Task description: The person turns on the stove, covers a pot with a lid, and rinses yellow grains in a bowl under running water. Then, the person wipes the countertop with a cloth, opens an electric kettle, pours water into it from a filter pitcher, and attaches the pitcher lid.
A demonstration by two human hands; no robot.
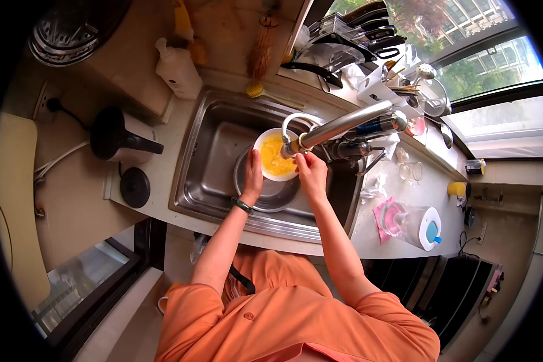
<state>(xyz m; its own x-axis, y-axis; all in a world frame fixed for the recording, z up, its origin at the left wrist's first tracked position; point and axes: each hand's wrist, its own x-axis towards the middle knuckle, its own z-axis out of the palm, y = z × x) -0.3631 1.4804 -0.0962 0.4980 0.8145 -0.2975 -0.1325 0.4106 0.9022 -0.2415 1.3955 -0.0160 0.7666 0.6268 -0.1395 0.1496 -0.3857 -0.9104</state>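
Note:
A white bowl [282,178] with yellow, streaky liquid in it is held over the sink, right below the end of the faucet [344,123]. My left hand [253,177] grips the bowl's left side, fingers pressed along its outer wall. At the opposite rim, my right hand [312,176] is closed with thumb and fingers together on the bowl's edge; the faucet tip partly hides that spot. Beneath the bowl, a round metal basin [271,204] rests in the stainless steel sink [208,163]. The kind of yellow liquid cannot be made out for certain.
Left of the sink stand an electric kettle [123,136] and a round black kettle base [135,187]. Behind are a white pump bottle [179,70] and a yellow-headed brush [254,90]. A knife rack [344,45] fills the back right. A water filter pitcher [413,226] stands on the right counter.

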